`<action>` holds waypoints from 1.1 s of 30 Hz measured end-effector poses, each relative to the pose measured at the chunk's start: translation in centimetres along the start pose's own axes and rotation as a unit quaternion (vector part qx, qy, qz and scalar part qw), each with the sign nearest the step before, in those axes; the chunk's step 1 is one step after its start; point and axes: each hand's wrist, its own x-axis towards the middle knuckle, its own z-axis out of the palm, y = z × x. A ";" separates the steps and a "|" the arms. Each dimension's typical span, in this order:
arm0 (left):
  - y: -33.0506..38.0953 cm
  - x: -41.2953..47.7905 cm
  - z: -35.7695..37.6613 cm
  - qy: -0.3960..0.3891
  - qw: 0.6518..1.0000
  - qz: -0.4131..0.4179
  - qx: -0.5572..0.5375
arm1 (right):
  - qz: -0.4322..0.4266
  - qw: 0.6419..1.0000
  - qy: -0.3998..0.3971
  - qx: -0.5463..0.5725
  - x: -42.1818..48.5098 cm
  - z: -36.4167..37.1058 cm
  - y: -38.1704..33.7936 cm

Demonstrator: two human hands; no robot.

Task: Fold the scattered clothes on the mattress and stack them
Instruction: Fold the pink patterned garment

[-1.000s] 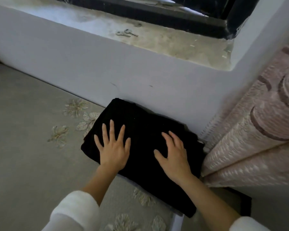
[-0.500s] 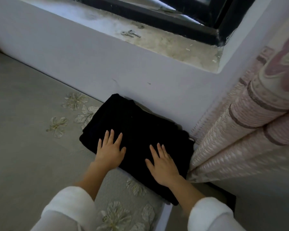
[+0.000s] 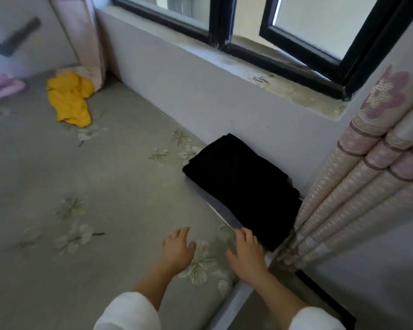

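A folded black garment (image 3: 243,186) lies on top of a grey folded piece (image 3: 218,207) in the mattress corner, against the wall under the window. My right hand (image 3: 247,252) hovers at the near edge of this stack, fingers relaxed, holding nothing. My left hand (image 3: 177,250) is open over the grey floral mattress (image 3: 81,186), left of the stack. A crumpled yellow garment (image 3: 68,98) lies unfolded at the far left of the mattress.
A pink patterned curtain (image 3: 367,186) hangs at the right, touching the stack. Another curtain (image 3: 81,36) hangs at the far left. A pink cloth (image 3: 0,88) lies at the left edge. Keys (image 3: 260,79) rest on the window sill.
Both hands have lifted off the black garment and drawn back toward me. The view has swung up and left, bringing the yellow garment and window into sight.
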 end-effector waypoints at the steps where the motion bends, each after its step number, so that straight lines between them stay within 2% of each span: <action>1: -1.5 -2.1 -0.2 0.011 1.000 -0.014 -0.007 | -0.013 1.000 -0.010 -0.010 -1.5 0.7 -1.2; 7: -12.7 -16.3 -1.2 0.084 0.988 -0.105 -0.079 | -0.103 0.992 -0.071 -0.018 -10.8 5.3 -10.9; 12: -23.0 -29.1 -1.0 0.172 0.957 -0.193 -0.134 | -0.225 0.969 -0.098 -0.018 -19.4 9.5 -21.5; 15: -28.1 -36.8 -0.3 0.220 0.930 -0.247 -0.161 | -0.304 0.944 -0.122 -0.029 -24.6 12.1 -27.7; 19: -34.2 -46.8 1.3 0.289 0.876 -0.330 -0.202 | -0.391 0.901 -0.178 -0.057 -31.4 16.4 -35.2; 26: -42.7 -60.9 3.9 0.347 0.794 -0.437 -0.241 | -0.511 0.815 -0.255 -0.100 -42.4 23.3 -46.6; 29: -46.7 -64.7 3.6 0.350 0.781 -0.463 -0.232 | -0.544 0.788 -0.268 -0.108 -45.9 25.8 -51.4; 33: -53.3 -67.8 2.0 0.354 0.780 -0.470 -0.214 | -0.557 0.778 -0.270 -0.108 -49.4 29.8 -57.5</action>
